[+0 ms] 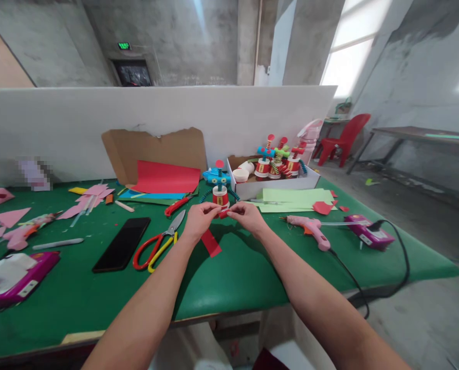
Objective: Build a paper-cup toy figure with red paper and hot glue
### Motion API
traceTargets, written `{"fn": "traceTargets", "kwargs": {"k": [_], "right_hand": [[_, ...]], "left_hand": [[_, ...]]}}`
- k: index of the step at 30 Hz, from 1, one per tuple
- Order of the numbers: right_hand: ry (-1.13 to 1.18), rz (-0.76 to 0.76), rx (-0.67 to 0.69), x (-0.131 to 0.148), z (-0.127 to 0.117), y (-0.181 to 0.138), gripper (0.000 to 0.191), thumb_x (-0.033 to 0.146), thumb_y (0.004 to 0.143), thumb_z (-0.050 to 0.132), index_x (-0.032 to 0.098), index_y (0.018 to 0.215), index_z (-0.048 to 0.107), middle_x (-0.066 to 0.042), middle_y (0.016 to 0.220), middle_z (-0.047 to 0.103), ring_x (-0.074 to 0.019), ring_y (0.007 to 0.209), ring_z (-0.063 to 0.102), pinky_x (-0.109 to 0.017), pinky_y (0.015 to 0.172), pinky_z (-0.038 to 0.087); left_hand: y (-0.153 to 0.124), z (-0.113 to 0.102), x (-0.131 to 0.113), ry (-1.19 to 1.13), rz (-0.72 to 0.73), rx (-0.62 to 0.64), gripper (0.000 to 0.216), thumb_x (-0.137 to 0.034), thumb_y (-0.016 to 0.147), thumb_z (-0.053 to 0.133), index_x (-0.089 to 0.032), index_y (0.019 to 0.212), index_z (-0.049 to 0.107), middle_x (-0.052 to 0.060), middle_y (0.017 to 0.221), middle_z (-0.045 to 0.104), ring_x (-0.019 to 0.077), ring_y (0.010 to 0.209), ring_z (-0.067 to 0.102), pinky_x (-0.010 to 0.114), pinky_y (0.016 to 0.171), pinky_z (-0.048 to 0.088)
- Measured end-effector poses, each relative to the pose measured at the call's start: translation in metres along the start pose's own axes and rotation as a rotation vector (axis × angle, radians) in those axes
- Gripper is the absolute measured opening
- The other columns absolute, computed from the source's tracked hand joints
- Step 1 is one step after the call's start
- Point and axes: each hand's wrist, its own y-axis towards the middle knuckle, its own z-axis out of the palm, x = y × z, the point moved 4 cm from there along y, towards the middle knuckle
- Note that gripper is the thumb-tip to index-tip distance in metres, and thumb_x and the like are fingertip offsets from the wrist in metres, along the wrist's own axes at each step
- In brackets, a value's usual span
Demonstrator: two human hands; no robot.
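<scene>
My left hand (202, 220) and my right hand (248, 216) meet near the middle of the table, fingertips pinched on a small red paper piece (223, 213). Just below it a red paper strip (212, 243) slants toward me; I cannot tell whether the two are joined. Right behind my fingers stands a paper-cup figure (220, 196) with a blue head and dark coiled arms, its base partly hidden. Scissors (163, 241) with one red and one yellow handle lie left of my left hand.
A white box (275, 190) of similar figures stands behind. Pink glue guns lie right (308, 228) and left (23, 234), the right one's black cord hanging over the edge. A phone (122, 244), a red-handled cutter (178, 206), red paper (167, 177) and green sheets (298, 198) surround the hands.
</scene>
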Motion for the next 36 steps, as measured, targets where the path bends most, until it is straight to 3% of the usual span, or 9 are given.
{"fn": "traceTargets", "kwargs": {"k": [4,9,16,21,28,36], "right_hand": [[0.017,0.019,-0.005,0.0026,-0.0014,-0.0009,0.006,0.024,0.064,0.070,0.019,0.061,0.071,0.001,0.061,0.066,-0.0127,0.058,0.054,-0.026,0.060,0.041],[0.050,0.152,0.006,-0.0028,-0.0014,-0.0022,0.008,0.025,0.064,0.073,0.018,0.062,0.068,0.003,0.049,0.060,-0.0103,0.048,0.050,-0.024,0.050,0.039],[0.226,0.315,0.013,-0.0065,0.0022,-0.0050,0.011,0.019,0.066,0.074,0.017,0.063,0.064,-0.001,0.054,0.066,-0.0119,0.050,0.059,-0.027,0.053,0.053],[0.309,0.317,0.037,-0.0034,0.0028,-0.0056,0.012,0.016,0.067,0.074,0.016,0.062,0.063,0.000,0.054,0.067,-0.0106,0.049,0.061,-0.024,0.053,0.055],[0.338,0.323,0.041,-0.0009,0.0015,-0.0057,0.008,0.013,0.068,0.071,0.015,0.063,0.065,-0.001,0.057,0.068,-0.0099,0.051,0.062,-0.023,0.057,0.054],[0.370,0.308,0.028,0.0011,-0.0003,-0.0056,0.008,0.016,0.064,0.073,0.016,0.065,0.065,-0.001,0.060,0.069,-0.0108,0.054,0.062,-0.024,0.060,0.053]], "left_hand": [[0.0000,0.0013,-0.0021,0.059,0.069,0.042,0.007,-0.023,0.066,0.070,-0.021,0.067,0.076,0.003,0.066,0.071,0.0171,0.060,0.059,0.026,0.061,0.046],[-0.0009,0.0016,-0.0035,0.153,0.135,0.062,0.011,-0.022,0.070,0.066,-0.022,0.071,0.077,0.004,0.071,0.072,0.0187,0.066,0.061,0.027,0.067,0.046],[-0.0025,0.0033,-0.0054,0.223,0.270,0.121,0.016,-0.019,0.076,0.062,-0.024,0.077,0.077,0.006,0.083,0.073,0.0203,0.080,0.064,0.029,0.078,0.047],[-0.0040,0.0038,-0.0054,0.251,0.359,0.166,0.018,-0.023,0.080,0.060,-0.023,0.085,0.077,0.007,0.089,0.074,0.0208,0.084,0.065,0.031,0.081,0.049],[-0.0068,0.0042,-0.0067,0.411,0.591,0.227,0.025,-0.019,0.088,0.051,-0.020,0.098,0.074,0.006,0.095,0.074,0.0176,0.088,0.067,0.030,0.083,0.053],[-0.0081,0.0035,-0.0046,0.517,0.736,0.209,0.026,-0.017,0.092,0.048,-0.019,0.104,0.071,0.007,0.098,0.073,0.0158,0.090,0.068,0.028,0.082,0.054]]}}
